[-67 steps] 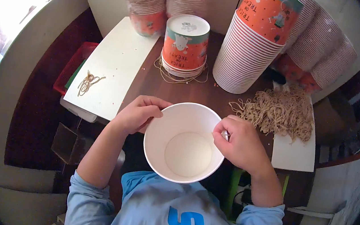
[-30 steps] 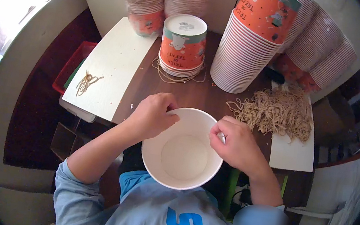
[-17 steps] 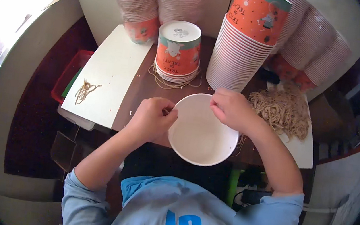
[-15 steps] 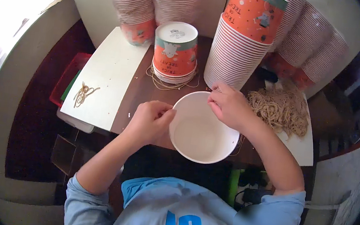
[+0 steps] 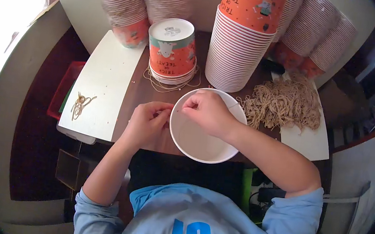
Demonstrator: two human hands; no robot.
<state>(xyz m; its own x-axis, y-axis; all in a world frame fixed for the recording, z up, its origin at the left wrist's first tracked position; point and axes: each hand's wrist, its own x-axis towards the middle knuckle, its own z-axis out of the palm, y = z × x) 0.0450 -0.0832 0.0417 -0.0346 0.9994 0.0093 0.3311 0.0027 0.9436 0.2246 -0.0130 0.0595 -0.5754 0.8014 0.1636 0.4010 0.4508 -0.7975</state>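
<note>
The round white paper bucket is pinched at its rim by the left hand and right hand.

Bowl at the table's near edge, left hand touching its left rim, right hand over its far rim. Behind the bowl: short inverted cup stack to the left, tall stack to the right, more stacks lying behind them. String heap right of the bowl on a board; small string bundle far left on another board.
</note>
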